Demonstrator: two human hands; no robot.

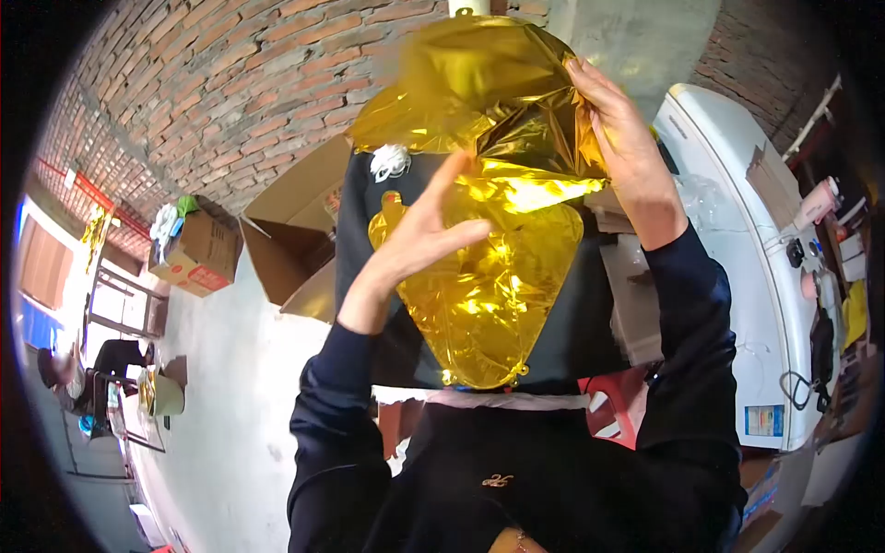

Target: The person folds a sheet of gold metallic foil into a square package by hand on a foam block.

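A flat gold foil balloon [489, 286], tapered toward my body with small tabs at its corners, lies on the dark tabletop [590, 332]. More crinkled gold foil [525, 88] is lifted above its far end, blurred at the upper left. My right hand [631, 147] pinches the right edge of this lifted foil between thumb and fingers. Over the left side of the flat balloon hovers my left hand [419, 230], thumb and fingers apart, its fingertips smeared by motion. A bundle of white string [390, 162] lies on the table's far left, beyond my left hand.
An open cardboard box [290, 221] stands left of the table, with a filled carton [195, 249] farther off. At right is a white appliance [737, 240] with items along its edge. A brick wall [249, 83] rises behind. Another person [69, 378] sits at far left.
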